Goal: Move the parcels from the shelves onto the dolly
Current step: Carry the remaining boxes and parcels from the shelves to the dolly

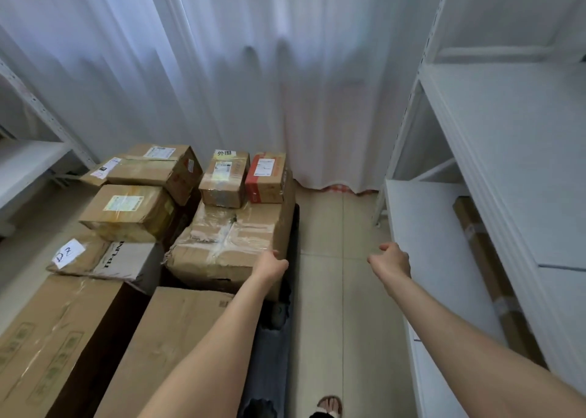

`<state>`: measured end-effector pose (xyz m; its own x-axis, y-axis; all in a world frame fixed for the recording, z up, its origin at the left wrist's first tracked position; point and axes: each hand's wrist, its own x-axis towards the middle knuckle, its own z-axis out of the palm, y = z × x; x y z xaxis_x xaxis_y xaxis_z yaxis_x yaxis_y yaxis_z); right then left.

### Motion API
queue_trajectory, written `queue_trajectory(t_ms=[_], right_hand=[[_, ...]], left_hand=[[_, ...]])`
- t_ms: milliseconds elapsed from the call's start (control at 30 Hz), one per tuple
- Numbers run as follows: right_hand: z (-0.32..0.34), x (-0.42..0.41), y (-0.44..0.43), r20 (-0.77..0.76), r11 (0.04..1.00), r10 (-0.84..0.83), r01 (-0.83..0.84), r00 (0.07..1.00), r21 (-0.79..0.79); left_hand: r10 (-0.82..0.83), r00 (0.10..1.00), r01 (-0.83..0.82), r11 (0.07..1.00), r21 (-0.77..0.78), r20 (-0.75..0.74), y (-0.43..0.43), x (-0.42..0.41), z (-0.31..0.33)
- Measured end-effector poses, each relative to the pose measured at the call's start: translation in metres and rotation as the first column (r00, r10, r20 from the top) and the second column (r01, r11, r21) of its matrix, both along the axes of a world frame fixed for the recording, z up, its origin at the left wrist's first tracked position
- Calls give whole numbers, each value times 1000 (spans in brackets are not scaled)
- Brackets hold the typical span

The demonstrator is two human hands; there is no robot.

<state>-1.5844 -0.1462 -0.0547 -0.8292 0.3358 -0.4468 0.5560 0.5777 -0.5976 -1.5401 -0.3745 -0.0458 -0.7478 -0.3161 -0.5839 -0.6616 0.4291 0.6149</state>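
Taped cardboard parcel, on dolly
Long axis toward curtain; left hand grips near-right corner; right hand loosely curled, empty, well right.

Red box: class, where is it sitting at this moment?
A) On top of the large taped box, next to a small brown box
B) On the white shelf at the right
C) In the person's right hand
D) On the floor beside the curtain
A: the red box rests on the far end of the large taped box, side by side with the small brown box.
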Motion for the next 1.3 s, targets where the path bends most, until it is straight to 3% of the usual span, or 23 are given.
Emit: queue_trajectory(t_ms=[567,933,1300], right_hand=[[76,172,-4,-179,989,-149,146,972,-32],[123,369,-33,-305,901,-424,433,853,-41],[178,597,-16,-425,735,-623,677,656,-31]], left_hand=[[-322,916,300,946,-122,-240,36,109,80],[-651,676,629,754,-191,-345,35,234,140],[-821,394,861,487,-148,-413,100,419,187]])
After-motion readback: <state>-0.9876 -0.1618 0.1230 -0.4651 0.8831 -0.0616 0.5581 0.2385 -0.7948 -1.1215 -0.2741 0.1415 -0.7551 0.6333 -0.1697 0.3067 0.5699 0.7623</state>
